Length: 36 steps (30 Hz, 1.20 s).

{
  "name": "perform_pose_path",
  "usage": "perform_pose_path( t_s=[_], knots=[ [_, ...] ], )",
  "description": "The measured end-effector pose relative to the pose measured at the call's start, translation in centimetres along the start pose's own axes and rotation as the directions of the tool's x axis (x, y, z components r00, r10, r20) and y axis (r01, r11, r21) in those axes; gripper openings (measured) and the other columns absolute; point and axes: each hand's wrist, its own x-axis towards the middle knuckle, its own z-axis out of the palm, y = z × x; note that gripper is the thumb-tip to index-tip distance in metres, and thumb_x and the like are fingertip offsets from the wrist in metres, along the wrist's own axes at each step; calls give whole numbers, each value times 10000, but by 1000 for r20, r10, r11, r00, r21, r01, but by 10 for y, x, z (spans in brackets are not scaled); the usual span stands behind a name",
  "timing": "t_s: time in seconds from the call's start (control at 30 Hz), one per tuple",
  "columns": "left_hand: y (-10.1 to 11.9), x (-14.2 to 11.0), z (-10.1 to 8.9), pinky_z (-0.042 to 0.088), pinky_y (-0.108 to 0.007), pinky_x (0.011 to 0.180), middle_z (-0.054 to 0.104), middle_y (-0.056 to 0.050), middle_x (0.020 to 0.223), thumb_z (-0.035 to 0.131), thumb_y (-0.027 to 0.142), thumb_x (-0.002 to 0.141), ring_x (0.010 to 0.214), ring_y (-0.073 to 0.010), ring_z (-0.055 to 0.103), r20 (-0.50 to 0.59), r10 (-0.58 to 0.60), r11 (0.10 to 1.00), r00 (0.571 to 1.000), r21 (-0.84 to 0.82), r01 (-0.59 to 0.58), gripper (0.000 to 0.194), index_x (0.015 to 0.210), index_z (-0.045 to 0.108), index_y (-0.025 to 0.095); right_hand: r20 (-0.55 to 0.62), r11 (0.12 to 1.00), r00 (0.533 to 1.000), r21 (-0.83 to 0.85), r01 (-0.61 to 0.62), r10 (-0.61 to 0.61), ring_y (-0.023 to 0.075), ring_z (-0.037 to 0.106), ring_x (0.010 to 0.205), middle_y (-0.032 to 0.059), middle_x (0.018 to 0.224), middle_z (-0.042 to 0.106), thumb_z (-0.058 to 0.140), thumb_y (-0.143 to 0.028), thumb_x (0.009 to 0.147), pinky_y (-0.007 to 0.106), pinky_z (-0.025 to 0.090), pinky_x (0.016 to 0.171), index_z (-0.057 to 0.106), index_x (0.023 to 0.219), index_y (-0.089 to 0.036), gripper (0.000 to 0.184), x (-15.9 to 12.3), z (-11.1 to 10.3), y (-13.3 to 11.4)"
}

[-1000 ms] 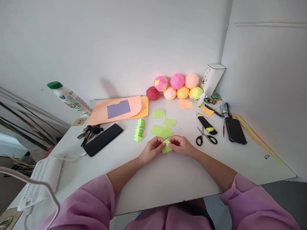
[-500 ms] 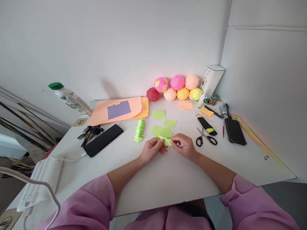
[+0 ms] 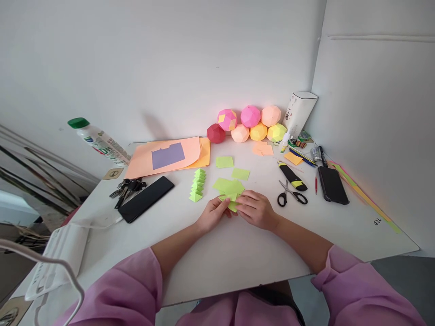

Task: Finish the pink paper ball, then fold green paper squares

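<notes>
My left hand point(image 3: 213, 213) and my right hand point(image 3: 257, 209) meet at the middle of the white table point(image 3: 238, 253), both pinching a small folded green paper piece point(image 3: 231, 202). The piece lies low against the tabletop between my fingertips. Just beyond it rests a loose pile of green paper squares point(image 3: 228, 186). A row of folded green paper units point(image 3: 197, 184) stands to the left of my left hand.
Scissors point(image 3: 292, 195), a black-and-yellow marker point(image 3: 292, 176) and a dark phone point(image 3: 332, 184) lie to the right. Another phone point(image 3: 145, 198) and keys point(image 3: 127, 187) lie left. Orange sheets point(image 3: 166, 155), a bottle point(image 3: 98, 141) and several paper balls point(image 3: 249, 123) sit by the wall.
The green piece was lifted and turned between my fingers half a second ago; now both hands press it back down near the table, the right hand closing over it.
</notes>
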Motion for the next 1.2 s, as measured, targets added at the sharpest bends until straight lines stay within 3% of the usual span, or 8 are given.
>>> perform_pose_path(
  t_s=[0.2,0.33,0.53,0.77,0.9,1.07,1.2],
  knots=[
    [0,1,-1,474,-286,622,683,-51,711,615,468,784,663,-181,629,49,-9,997,999,-76,13,322,836,638,151,-26,999,1000,43,-6,7,228,552,1062,70,1095,660,545,-137,857,373,523,823,643,812,-209,131,-2,4,2],
    [1,1,-2,471,-285,623,655,-30,678,582,503,803,622,-162,598,25,-17,998,1000,-62,18,347,809,633,160,4,990,999,140,-34,33,247,511,1171,96,1236,595,551,-143,847,428,512,911,631,769,-204,127,-2,7,3],
    [1,1,-3,476,-293,653,628,-29,633,552,571,802,637,-167,585,49,0,999,999,-33,2,436,699,628,154,37,951,998,301,-64,55,221,574,1097,168,1231,572,537,-157,862,405,523,913,613,821,-173,88,-4,12,4],
    [0,1,-1,461,-286,619,654,-24,714,645,471,781,618,-154,588,43,-36,989,998,-144,42,331,908,616,167,34,948,993,295,-120,116,234,564,1092,167,1301,511,575,-225,865,407,537,868,606,868,-181,54,-5,10,2],
    [-1,2,-1,449,-283,579,677,-39,740,668,432,767,581,-145,579,24,-64,970,998,-233,68,326,945,643,159,46,904,987,396,-159,153,252,529,1159,191,1363,419,617,-310,850,398,534,882,596,991,-169,201,-6,11,4],
    [-2,2,-4,450,-293,529,657,-40,609,645,430,788,490,-156,585,70,-60,977,996,-202,73,313,869,666,128,22,858,986,490,-155,165,223,577,1083,159,1246,502,615,-366,851,387,515,921,614,1002,-182,238,-8,12,9],
    [2,2,-5,448,-284,488,677,-57,644,644,459,781,438,-138,567,75,-83,979,994,-179,95,344,834,663,119,20,846,991,519,-123,132,206,601,1025,127,1109,586,643,-365,832,358,532,881,625,1018,-186,258,-7,12,9]
  ],
)
